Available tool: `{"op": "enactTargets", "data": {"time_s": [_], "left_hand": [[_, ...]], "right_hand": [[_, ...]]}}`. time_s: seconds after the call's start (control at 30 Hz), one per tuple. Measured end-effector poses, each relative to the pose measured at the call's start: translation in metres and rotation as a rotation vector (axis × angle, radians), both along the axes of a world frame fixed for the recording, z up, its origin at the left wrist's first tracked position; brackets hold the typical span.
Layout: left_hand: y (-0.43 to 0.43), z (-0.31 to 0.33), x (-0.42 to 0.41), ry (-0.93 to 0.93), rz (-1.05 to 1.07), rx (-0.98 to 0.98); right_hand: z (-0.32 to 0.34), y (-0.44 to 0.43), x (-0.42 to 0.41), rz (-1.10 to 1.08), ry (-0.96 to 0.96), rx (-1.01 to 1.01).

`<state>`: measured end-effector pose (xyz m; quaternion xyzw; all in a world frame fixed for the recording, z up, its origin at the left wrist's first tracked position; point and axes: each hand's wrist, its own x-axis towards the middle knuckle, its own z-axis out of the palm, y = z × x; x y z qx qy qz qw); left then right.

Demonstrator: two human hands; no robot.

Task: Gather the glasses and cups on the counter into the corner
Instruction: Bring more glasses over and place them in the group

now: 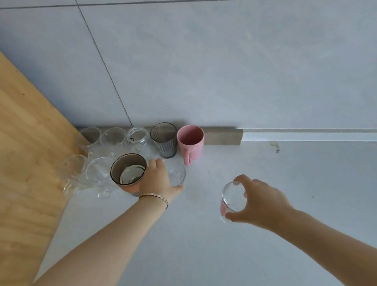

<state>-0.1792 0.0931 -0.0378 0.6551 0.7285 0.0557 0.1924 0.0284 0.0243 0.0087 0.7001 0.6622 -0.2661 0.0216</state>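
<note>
Several clear glasses crowd the corner, among them a clear jar (138,137), a ribbed grey tumbler (164,139) and a pink mug (191,142) along the wall. In front stands a brown-tinted cup (127,170). My left hand (157,180) wraps a small clear glass (177,174) standing on the counter just right of the brown cup. My right hand (256,200) holds another clear glass (230,201) by its rim, tilted, out over the open counter.
A wooden side panel (3,156) closes the corner on the left. Grey tiled wall (218,53) runs behind, with a low backsplash strip (223,136). The pale counter (223,259) spreads right and toward me.
</note>
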Motion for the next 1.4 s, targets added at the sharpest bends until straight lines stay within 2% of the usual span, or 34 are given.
{"op": "enactTargets", "data": {"time_s": [0.17,0.33,0.57,0.83,0.93,1.03,1.13,1.2,1.33,1.4], "left_hand": [[0.024,-0.006,-0.003,0.383,-0.263,0.030],[0.038,-0.006,-0.018,0.631,-0.326,0.045],[0.044,-0.013,-0.040,0.395,-0.369,0.116],[0.046,-0.020,-0.049,0.458,-0.395,0.189],[0.043,-0.014,-0.043,0.430,-0.372,0.119],[0.030,-0.003,-0.035,0.424,-0.355,0.132],[0.005,0.008,-0.016,0.356,-0.402,0.193],[-0.016,0.017,0.010,0.219,-0.482,0.066],[-0.044,0.003,0.080,0.124,-0.598,-0.439],[-0.055,-0.006,0.123,0.123,-0.676,-0.519]], "right_hand": [[-0.010,0.017,-0.012,-0.001,-0.024,-0.008],[-0.024,0.039,-0.029,0.008,-0.025,0.011],[-0.049,0.078,-0.068,-0.118,0.085,0.013],[-0.053,0.089,-0.098,-0.151,0.251,0.003],[-0.051,0.081,-0.094,-0.185,0.288,-0.029],[-0.050,0.064,-0.071,-0.109,0.258,-0.117],[-0.049,0.038,-0.030,0.020,0.172,-0.289],[-0.050,0.013,0.005,0.050,0.111,-0.379],[-0.051,-0.042,0.087,-0.074,0.028,-0.432],[-0.049,-0.072,0.132,-0.159,0.008,-0.447]]}}
